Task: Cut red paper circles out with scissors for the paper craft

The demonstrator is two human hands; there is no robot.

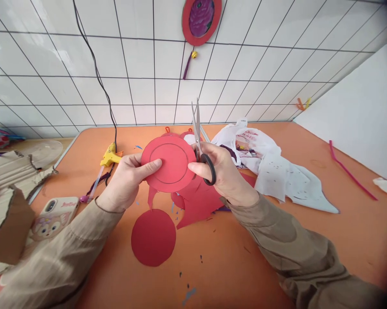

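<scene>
A round red paper disc (169,165) with a drawn inner circle is held up over the orange table. My left hand (125,180) pinches its left edge, thumb on the front. My right hand (225,174) holds scissors (197,128), their slightly parted blades pointing up, while its thumb presses the disc's right edge. Below, a darker red disc (153,237) lies flat. Red paper scraps (199,199) spread on the table behind and beneath the held disc.
On the left are a yellow glue gun (109,155), a phone (53,219) and cut cardboard (11,214). White plastic bags (254,141) and white cloth-like material (290,182) lie right. A red-framed ornament (201,19) hangs on the tiled wall.
</scene>
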